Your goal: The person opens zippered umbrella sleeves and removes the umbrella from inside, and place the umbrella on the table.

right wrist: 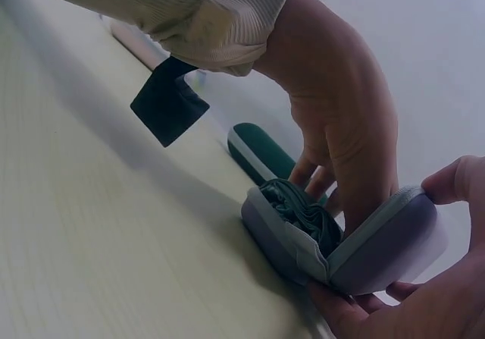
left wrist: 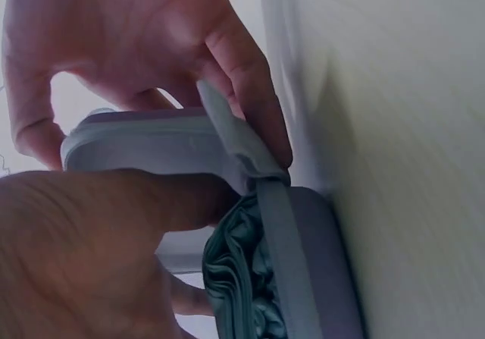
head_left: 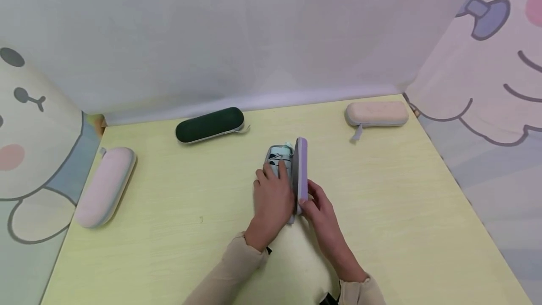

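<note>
Between the two hands, I have the purple case (head_left: 302, 168) unfolded on the table (head_left: 190, 229), its long axis running forward, away from the wrists. Its base sits on the left hand's side; its lid (right wrist: 398, 255) stands nearly upright on the right hand's side, so I read the fold line between them as what any move must turn about. Inside the base lies what I take for a folded umbrella (head_left: 279, 153), along that same axis. I see the left hand (head_left: 273, 199) spread over it, fingers resting on its top and the thumb reaching in toward the lid; how hard it presses, I can't tell. The right hand (head_left: 323, 215) pinches the lid near its close end, so it is the nearer hand to that part. Beyond the left hand, ahead and leftward, I see a green case (head_left: 209, 125); ahead and right of the right hand, a peach case (head_left: 377, 114); well left of both, a pink case (head_left: 106, 187).
</note>
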Available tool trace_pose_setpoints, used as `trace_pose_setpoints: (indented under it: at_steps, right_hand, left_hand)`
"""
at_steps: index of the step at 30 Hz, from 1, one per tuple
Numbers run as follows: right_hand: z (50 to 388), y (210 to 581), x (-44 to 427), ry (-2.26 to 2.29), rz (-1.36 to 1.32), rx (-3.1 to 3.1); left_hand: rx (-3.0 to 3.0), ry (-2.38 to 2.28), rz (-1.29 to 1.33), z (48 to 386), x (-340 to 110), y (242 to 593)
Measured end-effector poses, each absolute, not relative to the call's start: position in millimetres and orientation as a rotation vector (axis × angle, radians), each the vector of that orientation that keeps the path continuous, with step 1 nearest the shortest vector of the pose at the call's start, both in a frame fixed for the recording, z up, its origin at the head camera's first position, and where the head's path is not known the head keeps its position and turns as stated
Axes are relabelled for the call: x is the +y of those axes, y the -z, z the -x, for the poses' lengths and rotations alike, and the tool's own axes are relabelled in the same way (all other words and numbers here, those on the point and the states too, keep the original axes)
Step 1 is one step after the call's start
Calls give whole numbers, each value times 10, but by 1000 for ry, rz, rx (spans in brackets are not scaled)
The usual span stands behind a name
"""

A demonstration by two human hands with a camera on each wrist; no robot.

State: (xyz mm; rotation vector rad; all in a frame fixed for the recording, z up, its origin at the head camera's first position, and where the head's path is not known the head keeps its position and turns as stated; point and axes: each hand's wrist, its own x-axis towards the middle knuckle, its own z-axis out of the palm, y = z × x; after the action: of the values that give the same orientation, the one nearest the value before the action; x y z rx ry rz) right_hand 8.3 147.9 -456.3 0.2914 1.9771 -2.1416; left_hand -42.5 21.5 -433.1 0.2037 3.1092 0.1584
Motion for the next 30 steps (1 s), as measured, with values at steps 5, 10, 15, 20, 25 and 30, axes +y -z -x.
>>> trace_pose_setpoints:
  at_steps: [5,10,15,20,25,30]
  right_hand:
    - [-103,4593,1469,2172,-284,1968]
    - [-108,4587,1446,2186,-282,1957]
    - [-108,4564,1429,2186,-277,1950]
    - [-99,4572,1423,2193,-307,1933]
    - [-100,4555,1417,2186,-300,1949]
    - [-93,4562,1435,2176,-315,1966]
  left_hand:
    - [3086,-243,-165,520,195,4346]
    - [3007,-469,-133,646,112,4318]
    - [2905,-758,-110,728,31,4268]
    - [2826,-905,-111,754,-19,4216]
    - [2785,-993,-124,796,-60,4120]
    - [2824,-1013,-122,958,-114,4043]
